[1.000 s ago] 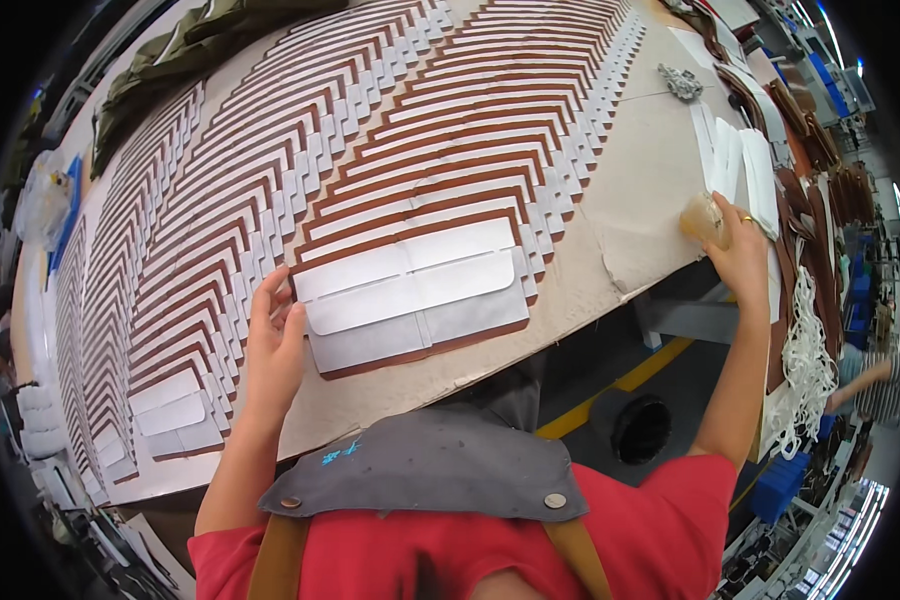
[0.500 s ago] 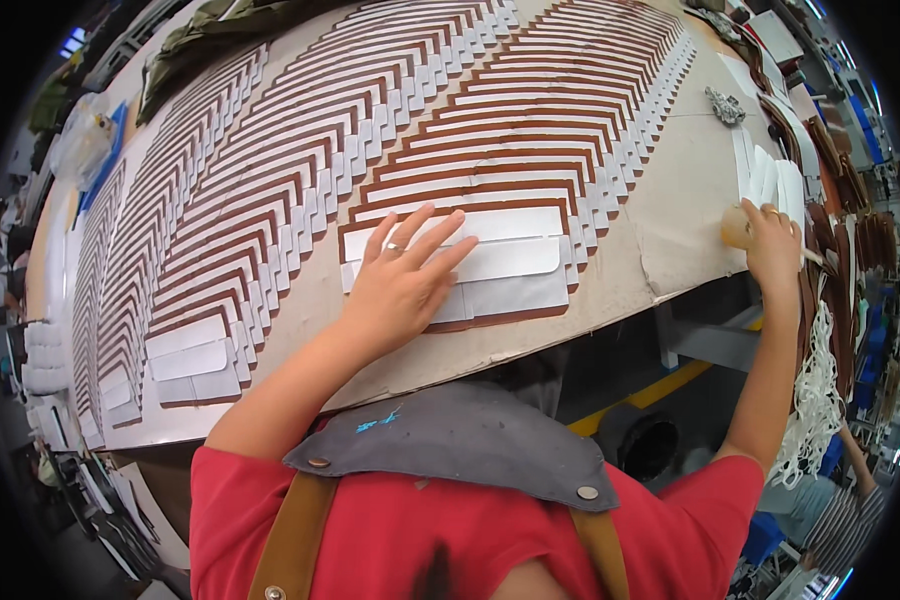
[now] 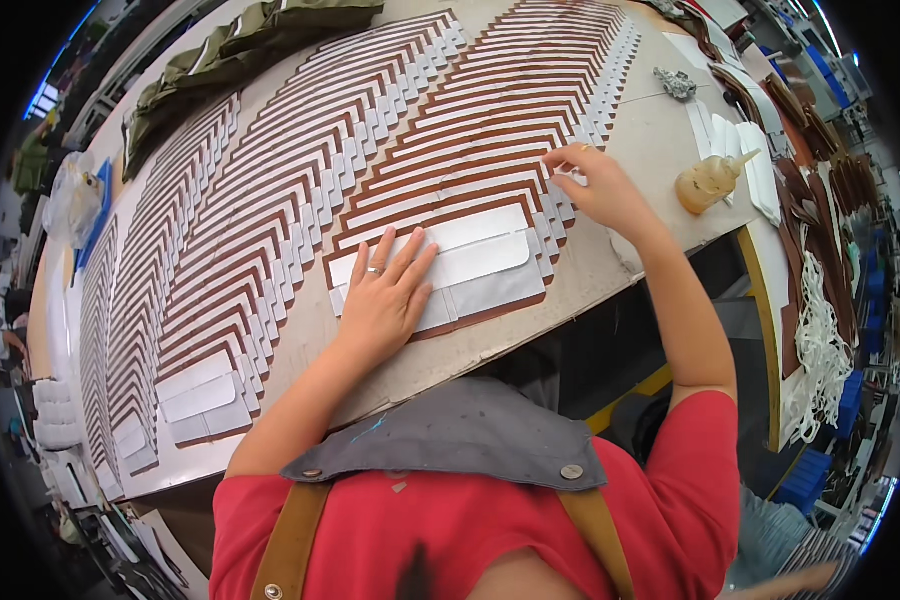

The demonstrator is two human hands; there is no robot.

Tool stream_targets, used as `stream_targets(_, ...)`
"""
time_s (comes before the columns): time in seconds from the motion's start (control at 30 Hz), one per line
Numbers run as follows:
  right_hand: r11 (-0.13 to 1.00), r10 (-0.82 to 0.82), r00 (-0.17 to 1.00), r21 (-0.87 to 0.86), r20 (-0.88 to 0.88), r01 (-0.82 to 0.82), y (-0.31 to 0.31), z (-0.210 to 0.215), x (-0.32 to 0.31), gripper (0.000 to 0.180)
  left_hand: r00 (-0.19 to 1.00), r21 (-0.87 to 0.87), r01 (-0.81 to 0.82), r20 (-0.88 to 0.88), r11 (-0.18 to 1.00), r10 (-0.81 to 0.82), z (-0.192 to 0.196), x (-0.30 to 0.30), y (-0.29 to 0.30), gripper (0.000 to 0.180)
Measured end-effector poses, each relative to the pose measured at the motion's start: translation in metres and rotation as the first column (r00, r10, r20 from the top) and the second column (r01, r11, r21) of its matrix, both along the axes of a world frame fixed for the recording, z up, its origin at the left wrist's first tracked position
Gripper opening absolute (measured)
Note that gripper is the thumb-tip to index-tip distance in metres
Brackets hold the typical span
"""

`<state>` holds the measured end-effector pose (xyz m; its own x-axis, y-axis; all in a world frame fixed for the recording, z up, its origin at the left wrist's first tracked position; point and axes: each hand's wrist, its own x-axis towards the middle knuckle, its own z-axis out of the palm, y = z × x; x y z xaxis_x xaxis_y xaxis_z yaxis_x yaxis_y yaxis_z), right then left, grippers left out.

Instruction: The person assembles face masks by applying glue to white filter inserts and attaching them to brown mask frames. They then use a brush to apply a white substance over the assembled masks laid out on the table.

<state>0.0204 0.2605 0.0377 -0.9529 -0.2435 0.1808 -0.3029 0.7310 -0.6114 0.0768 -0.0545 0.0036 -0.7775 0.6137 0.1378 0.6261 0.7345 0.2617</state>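
Head cam view, going left to right: way out at 9 o'clock sits a crumpled clear plastic bag (image 3: 68, 195) by the table rim, then long fanned rows of brown leather pieces with white strips (image 3: 270, 220) run diagonally across the big worktable (image 3: 610, 270). The left hand (image 3: 385, 295) lies flat, fingers spread and holding nothing, pressing on the nearest white-backed panel (image 3: 475, 262), which sits at the front end of the middle row close to the table's near edge. At about 1 o'clock from it, the right hand (image 3: 595, 185) has its fingertips pinched together on the end of a small white strip (image 3: 568, 177) at the row's right side; can't tell if it's actually lifted. Further right, around 2 o'clock, a squeeze bottle of amber glue (image 3: 708, 180) lies tipped on the bare tabletop, with stacked white pieces (image 3: 755, 165) beyond it and a bundle of white cord (image 3: 820, 340) off the side. Risk-wise, I'd say a sleeve or wrist dragging over those overlapped rows could knock the whole fan out of line, and that tipped bottle could dribble onto the board. Open room is tight: just the bare strip along the near edge and the patch around the bottle; everything else is covered.
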Motion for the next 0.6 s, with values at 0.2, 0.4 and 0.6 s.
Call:
stream_targets(0.2,0.985,-0.016,0.989,-0.165,0.147,0.041,-0.018,-0.015,-0.01,0.016,0.999,0.038,0.044,0.02,0.998,-0.045,-0.001,-0.002,-0.004,0.042)
stream_targets(0.4,0.964,-0.03,0.98,-0.253,0.199,0.081,-0.023,-0.03,-0.016,0.012,0.998,0.052,0.061,0.012,0.997,-0.062,-0.002,-0.004,-0.007,0.042)
stream_targets(0.6,0.961,-0.074,0.975,-0.247,0.211,0.127,-0.029,-0.032,-0.013,0.008,0.998,0.07,0.056,0.027,0.996,-0.058,-0.001,-0.002,-0.008,0.043)
